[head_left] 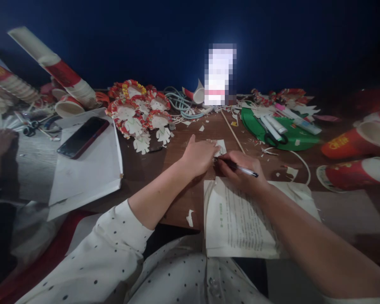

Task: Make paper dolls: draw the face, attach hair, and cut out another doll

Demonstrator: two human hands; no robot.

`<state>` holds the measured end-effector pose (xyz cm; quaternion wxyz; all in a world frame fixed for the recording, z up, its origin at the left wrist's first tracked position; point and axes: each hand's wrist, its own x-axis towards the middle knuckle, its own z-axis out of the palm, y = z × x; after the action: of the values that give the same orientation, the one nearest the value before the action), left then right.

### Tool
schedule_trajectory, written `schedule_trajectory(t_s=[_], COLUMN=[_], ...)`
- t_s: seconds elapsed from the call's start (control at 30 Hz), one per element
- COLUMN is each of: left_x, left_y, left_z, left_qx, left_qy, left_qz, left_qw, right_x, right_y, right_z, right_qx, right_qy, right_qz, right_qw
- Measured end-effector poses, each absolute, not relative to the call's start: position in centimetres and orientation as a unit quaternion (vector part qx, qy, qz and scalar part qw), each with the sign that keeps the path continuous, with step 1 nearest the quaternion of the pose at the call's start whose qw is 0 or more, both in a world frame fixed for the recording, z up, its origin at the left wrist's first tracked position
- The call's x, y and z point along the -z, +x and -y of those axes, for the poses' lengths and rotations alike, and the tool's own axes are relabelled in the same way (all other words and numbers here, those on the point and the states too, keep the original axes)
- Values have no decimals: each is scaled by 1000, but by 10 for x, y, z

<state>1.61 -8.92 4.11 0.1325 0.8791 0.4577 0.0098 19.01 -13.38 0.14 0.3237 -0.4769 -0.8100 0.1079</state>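
My right hand (242, 169) grips a pen (247, 170) with a clear barrel and a black end cap, its tip pointing left towards a small piece of white paper (221, 147). My left hand (200, 157) lies on the table against that paper, its fingers bent over it and the thumb raised apart. The left fingertips and the pen's tip are close together, and most of the paper is hidden by my hands. An open book (237, 223) with printed text lies under my right wrist.
Paper-cup figures (142, 109) with cut white hands cluster at the back. A phone (84, 137) rests on white sheets at left, near stacked cups (66, 78) and another person's hand (1, 145). Scissors (275, 138) lie on green card (299, 140). Red cups (345, 174) lie at right.
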Motion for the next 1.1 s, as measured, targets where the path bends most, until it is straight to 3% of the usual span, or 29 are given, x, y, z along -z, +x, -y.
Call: schedule_trajectory(t_s=[1.1], left_x=[-36], left_y=[15], left_z=[88], left_qx=[-25], left_qy=[883], left_qz=[-454], left_qw=[112], right_x=[-7], right_y=[189], right_z=[137], right_qx=[-119], right_qy=[-481], right_qz=[817], right_qw=[295])
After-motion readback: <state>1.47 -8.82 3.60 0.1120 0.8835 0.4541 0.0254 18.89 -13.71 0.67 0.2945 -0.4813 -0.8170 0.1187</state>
